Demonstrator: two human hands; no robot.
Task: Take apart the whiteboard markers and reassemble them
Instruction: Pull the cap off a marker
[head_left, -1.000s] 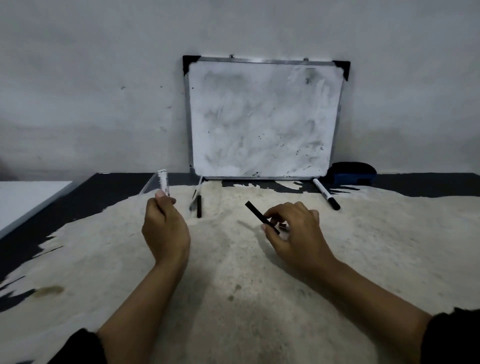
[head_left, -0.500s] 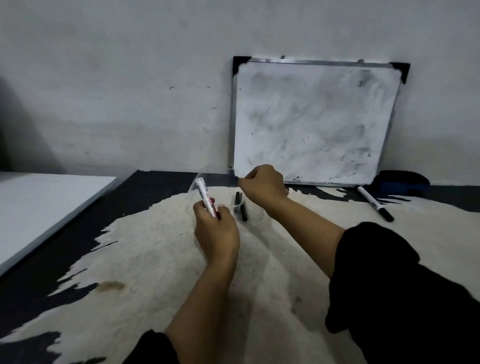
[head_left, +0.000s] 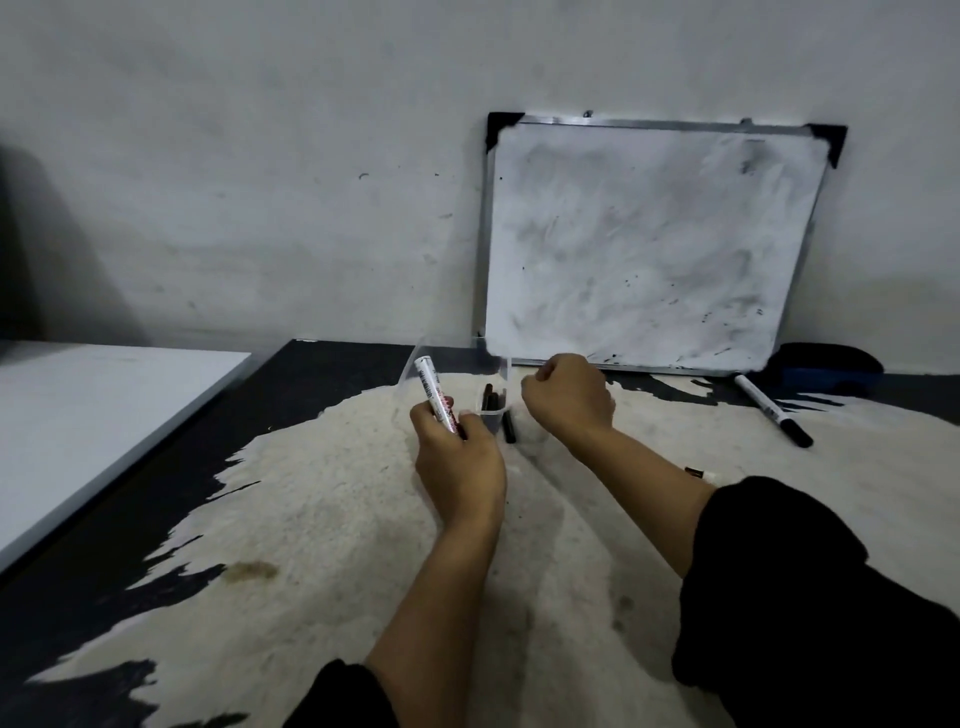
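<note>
Ink core dropped off — barrel next

The right hand (head_left: 566, 400), fingers curled and apparently empty now, hovers by the clear plastic cup (head_left: 492, 410); the left hand (head_left: 457, 457) still grips the white printed marker barrel (head_left: 435, 395) — reassembly pending.

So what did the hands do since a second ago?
The right hand no longer holds the thin black piece and has reached across beside the clear container. The left hand still grips the white marker barrel. The whiteboard hasn't moved.
</note>
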